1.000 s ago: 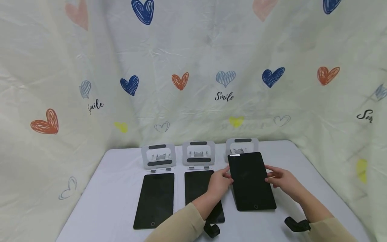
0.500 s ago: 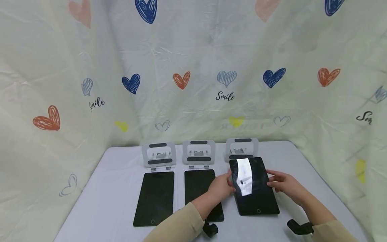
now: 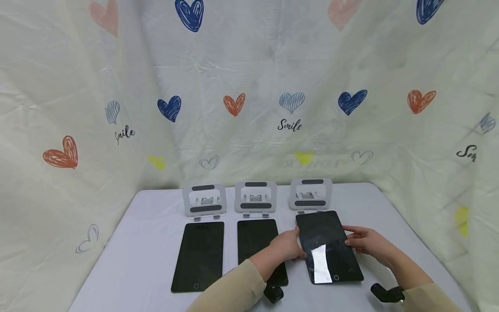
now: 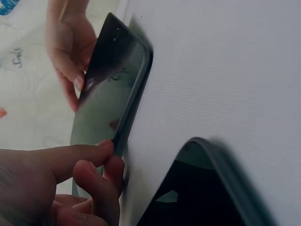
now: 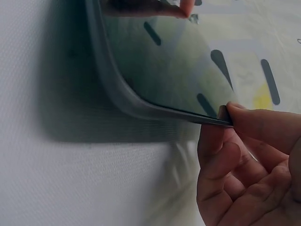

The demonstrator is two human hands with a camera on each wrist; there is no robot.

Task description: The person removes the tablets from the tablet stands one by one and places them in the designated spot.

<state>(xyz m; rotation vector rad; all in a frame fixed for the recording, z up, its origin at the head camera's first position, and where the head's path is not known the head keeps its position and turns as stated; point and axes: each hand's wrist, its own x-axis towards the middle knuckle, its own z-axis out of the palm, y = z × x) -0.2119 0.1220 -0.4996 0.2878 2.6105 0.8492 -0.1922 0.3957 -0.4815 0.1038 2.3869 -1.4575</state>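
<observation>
Both hands hold the rightmost black tablet (image 3: 331,247) by its long sides, just in front of the right-hand grey stand (image 3: 310,203). My left hand (image 3: 286,245) pinches the left edge, and my right hand (image 3: 368,243) pinches the right edge between thumb and fingers. In the left wrist view the tablet (image 4: 106,89) is tilted, close to the white cloth. The right wrist view shows the right thumb on top of the tablet's rim (image 5: 155,110), fingers beneath, with a shadow gap under it. A middle tablet (image 3: 255,238) lies partly hidden under the left forearm.
A third tablet (image 3: 200,255) lies flat at the left. Two more grey stands, the left one (image 3: 204,201) and the middle one (image 3: 256,197), stand in a row behind the tablets on the white table (image 3: 144,234). A heart-printed curtain (image 3: 249,143) hangs behind.
The held tablet has come down and toward the near edge, uncovering more of the right stand. A bright reflection has slid down its screen. Both hands moved with it.
</observation>
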